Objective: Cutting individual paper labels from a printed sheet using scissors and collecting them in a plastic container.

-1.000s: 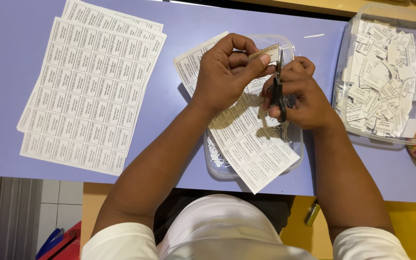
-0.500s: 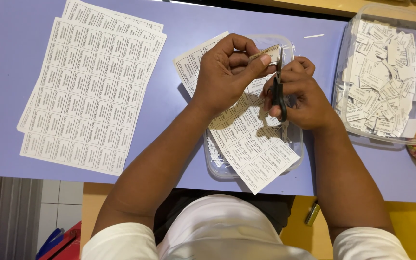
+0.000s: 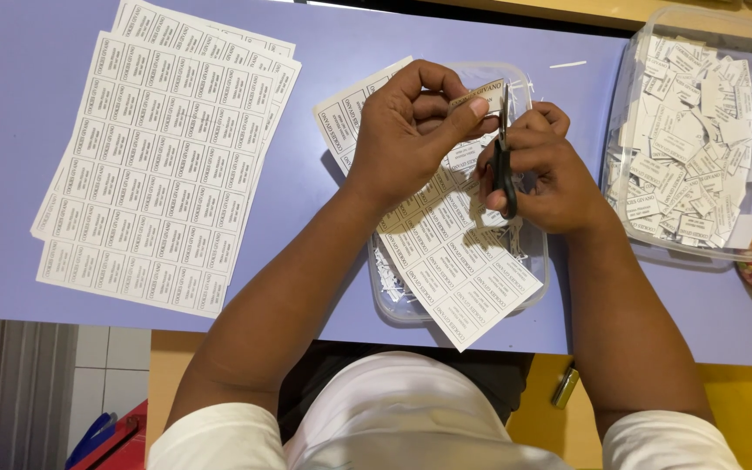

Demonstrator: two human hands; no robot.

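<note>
Right between both hands (image 3: 480, 144), label strip (image 3: 478, 92)

Pretty bright, even light from overhead, with only soft shadows under the hands on the purple table (image 3: 324, 261). Sharp overall, slight stretch at the edges.

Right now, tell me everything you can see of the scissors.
The scissors are small, with dark handles and slim metal blades pointing up, away from the person. The right hand grips them, fingers through the handle loops, which are mostly hidden. The blades meet the edge of a small paper label pinched in the left hand. They are held above a clear plastic tray and a partly cut sheet of labels. Whether the blades are open cannot be told.
</note>
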